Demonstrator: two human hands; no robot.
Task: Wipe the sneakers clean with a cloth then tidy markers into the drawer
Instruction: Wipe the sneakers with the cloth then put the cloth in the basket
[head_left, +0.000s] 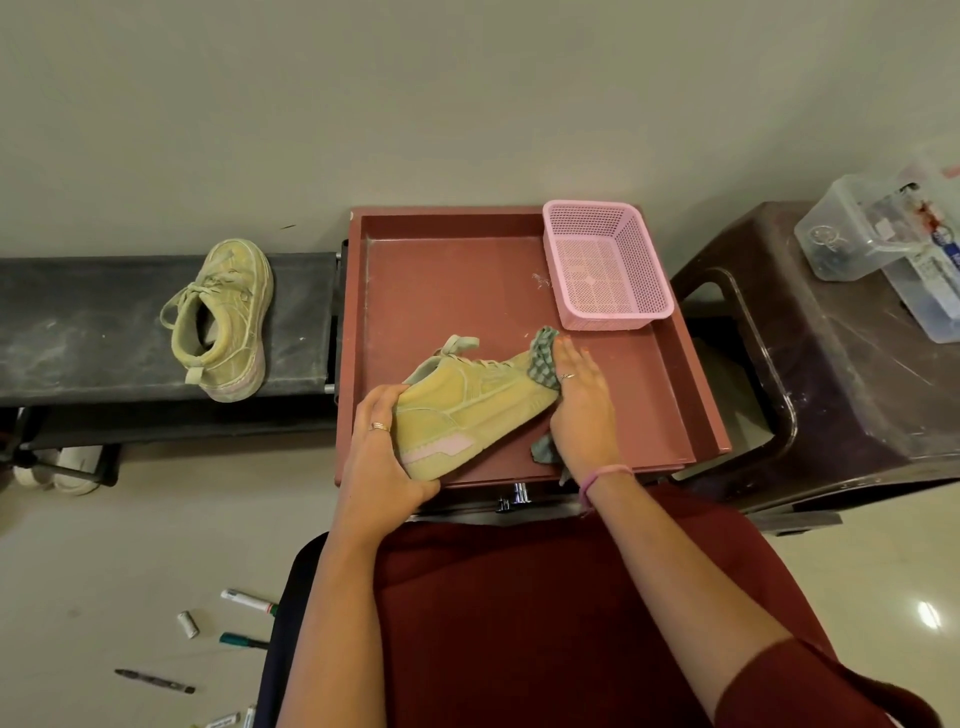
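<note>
A tan sneaker (467, 405) lies on its side in the open reddish drawer (447, 280). My left hand (384, 457) grips its heel end. My right hand (582, 405) presses a green checked cloth (543, 361) against the toe; more of the cloth hangs below the palm. The second tan sneaker (223, 317) rests on a dark bench (88, 332) to the left. Several markers (249, 603) lie scattered on the floor at the lower left.
A pink mesh basket (605, 265) sits in the drawer's far right corner. A dark brown plastic stool (841, 374) at the right carries clear plastic boxes (878, 234). White shoes (67, 467) stand under the bench. My lap in maroon cloth fills the foreground.
</note>
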